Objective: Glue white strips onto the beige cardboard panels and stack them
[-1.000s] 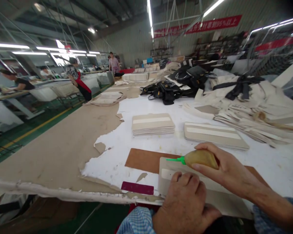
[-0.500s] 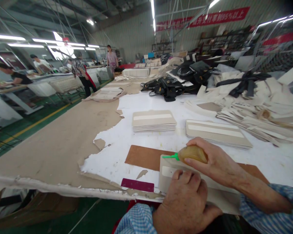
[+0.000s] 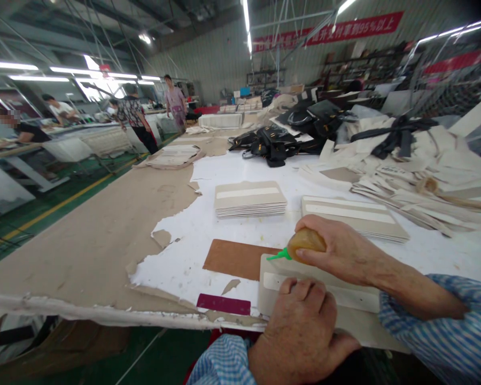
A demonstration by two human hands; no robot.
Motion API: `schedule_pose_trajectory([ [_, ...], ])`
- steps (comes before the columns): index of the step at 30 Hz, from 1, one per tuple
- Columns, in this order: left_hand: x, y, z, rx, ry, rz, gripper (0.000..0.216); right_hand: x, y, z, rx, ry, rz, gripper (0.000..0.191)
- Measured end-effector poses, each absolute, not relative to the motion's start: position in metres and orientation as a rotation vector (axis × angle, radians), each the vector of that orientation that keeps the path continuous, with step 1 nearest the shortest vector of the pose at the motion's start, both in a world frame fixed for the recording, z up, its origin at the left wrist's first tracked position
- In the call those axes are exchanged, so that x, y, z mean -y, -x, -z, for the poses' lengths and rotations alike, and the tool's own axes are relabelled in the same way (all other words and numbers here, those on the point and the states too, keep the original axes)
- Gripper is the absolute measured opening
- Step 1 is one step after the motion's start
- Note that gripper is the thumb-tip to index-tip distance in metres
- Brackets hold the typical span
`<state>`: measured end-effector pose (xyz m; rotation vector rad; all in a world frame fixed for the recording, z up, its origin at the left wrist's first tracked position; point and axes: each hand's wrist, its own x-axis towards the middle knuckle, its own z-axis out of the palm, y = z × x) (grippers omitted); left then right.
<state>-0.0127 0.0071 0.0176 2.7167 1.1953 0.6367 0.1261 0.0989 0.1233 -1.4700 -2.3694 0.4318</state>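
My right hand (image 3: 340, 248) grips a soft amber glue bottle (image 3: 304, 240) with a green nozzle pointing left, its tip just above the left end of a beige panel (image 3: 282, 270). That panel carries a white strip and lies on a brown board (image 3: 234, 258) at the table's near edge. My left hand (image 3: 302, 334) lies flat on the panel's near side, fingers pressing it down. Both sleeves are blue checked cloth.
Two stacks of beige panels (image 3: 249, 199) (image 3: 355, 216) lie beyond the board. A maroon card (image 3: 223, 304) sits at the near edge. Black bags (image 3: 270, 143) and heaps of cream pieces (image 3: 417, 160) fill the far right. People stand by tables at the left (image 3: 134, 120).
My right hand has carried the glue bottle leftward along the panel, the nozzle now near its left end. My left hand has stayed pressed on the panel.
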Motion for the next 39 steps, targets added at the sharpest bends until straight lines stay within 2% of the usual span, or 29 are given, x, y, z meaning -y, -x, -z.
schedule_pose_trajectory([
  [10,-0.007,0.012,-0.019,-1.213,-2.721,-0.604,0.049,-0.097,-0.128,-0.118,2.316,1.504,-0.453,0.025],
  [23,-0.006,0.014,-0.020,-1.192,-2.652,-0.593,0.049,-0.099,-0.132,-0.129,2.350,1.564,-0.399,0.016],
  [39,-0.006,0.013,-0.019,-1.220,-2.648,-0.562,0.046,-0.093,-0.162,-0.131,2.261,1.661,-0.423,0.021],
])
